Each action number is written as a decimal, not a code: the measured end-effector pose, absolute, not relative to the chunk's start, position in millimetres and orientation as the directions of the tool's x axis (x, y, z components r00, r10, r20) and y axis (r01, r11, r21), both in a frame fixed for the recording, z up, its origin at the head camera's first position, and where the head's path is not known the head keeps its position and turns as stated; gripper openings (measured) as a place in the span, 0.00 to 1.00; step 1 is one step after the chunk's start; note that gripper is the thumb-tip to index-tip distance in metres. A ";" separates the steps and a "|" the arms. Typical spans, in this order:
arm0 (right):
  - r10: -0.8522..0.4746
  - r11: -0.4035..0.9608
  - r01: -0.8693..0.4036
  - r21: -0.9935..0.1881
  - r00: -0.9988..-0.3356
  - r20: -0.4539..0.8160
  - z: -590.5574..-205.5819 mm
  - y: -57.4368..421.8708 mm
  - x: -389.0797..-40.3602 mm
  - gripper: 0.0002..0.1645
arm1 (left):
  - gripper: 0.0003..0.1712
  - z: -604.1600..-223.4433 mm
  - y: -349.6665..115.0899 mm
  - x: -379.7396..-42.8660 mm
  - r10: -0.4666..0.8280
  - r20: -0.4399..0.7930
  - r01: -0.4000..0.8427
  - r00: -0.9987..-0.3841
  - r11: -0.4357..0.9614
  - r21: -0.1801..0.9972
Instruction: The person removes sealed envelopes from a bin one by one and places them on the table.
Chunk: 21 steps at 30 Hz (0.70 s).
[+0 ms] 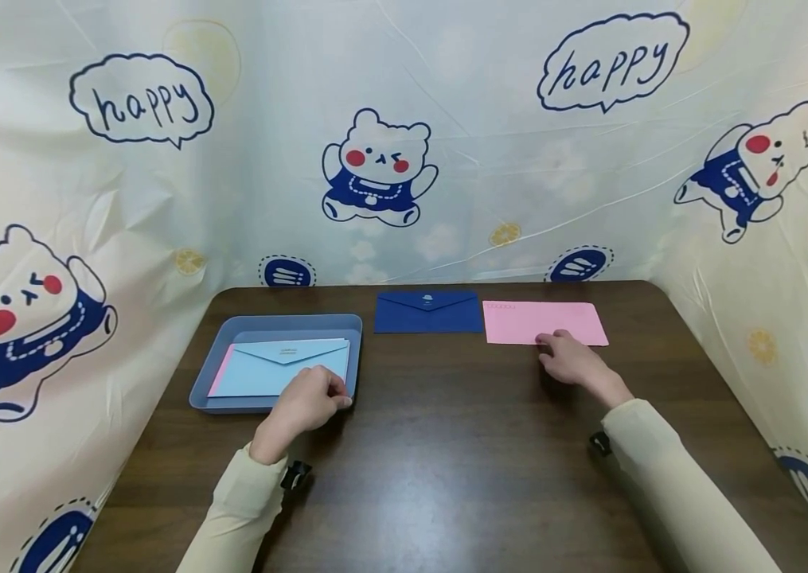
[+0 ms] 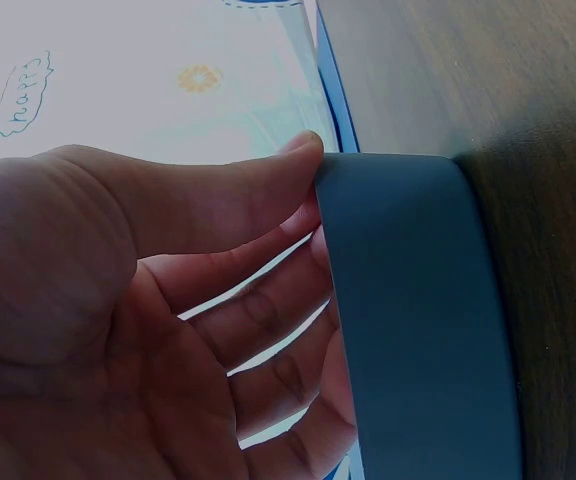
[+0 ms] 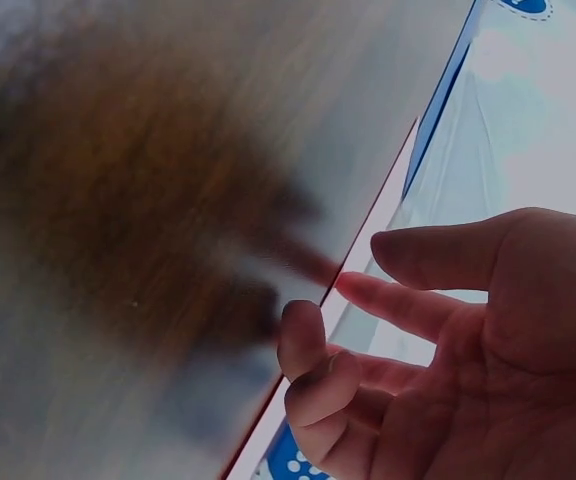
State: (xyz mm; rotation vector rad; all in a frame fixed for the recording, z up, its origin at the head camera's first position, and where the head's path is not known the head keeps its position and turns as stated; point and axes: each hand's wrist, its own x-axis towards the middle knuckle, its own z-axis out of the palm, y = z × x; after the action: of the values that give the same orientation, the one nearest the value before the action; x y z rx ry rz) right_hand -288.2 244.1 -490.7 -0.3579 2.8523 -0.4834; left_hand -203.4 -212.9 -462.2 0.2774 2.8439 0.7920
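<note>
At the left stands a blue-grey tray (image 1: 232,325), and a light blue envelope (image 1: 260,378) lies in it over a pink one whose left edge shows. My left hand (image 1: 306,398) grips the tray's near right corner. In the left wrist view its thumb (image 2: 303,150) lies at the rim, while the fingertips are hidden behind the wall. Flat on the table at the right is a pink envelope (image 1: 532,318). My right hand (image 1: 575,362) touches its near edge with a fingertip; in the right wrist view the thumb (image 3: 418,255) stands apart from that edge.
A dark blue envelope (image 1: 428,314) lies between the tray and the pink envelope, near the table's far edge. Printed cloth (image 1: 482,167) hangs behind and along both sides of the brown wooden table (image 1: 432,446).
</note>
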 end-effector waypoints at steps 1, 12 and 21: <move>-0.274 0.915 -0.200 -0.350 -0.945 -0.177 -491.6 244.2 -289.7 0.28 | 0.06 -462.1 -212.6 -203.4 0.225 -0.121 0.130 -0.967 0.841 0.525; -0.271 0.909 -0.202 -0.364 -0.951 -0.149 -488.5 241.7 -299.5 0.28 | 0.05 -462.7 -213.7 -205.0 0.223 -0.125 0.127 -0.967 0.843 0.523; -0.256 0.905 -0.174 -0.389 -0.952 -0.170 -487.5 240.3 -302.9 0.30 | 0.06 -462.8 -213.0 -204.8 0.229 -0.128 0.130 -0.965 0.843 0.523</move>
State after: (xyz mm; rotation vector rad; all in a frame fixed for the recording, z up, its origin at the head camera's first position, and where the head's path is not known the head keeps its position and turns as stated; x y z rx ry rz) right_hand -302.9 240.3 -487.5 -0.3254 2.8521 -0.5533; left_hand -204.8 -213.0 -462.8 0.2790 2.8352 0.7848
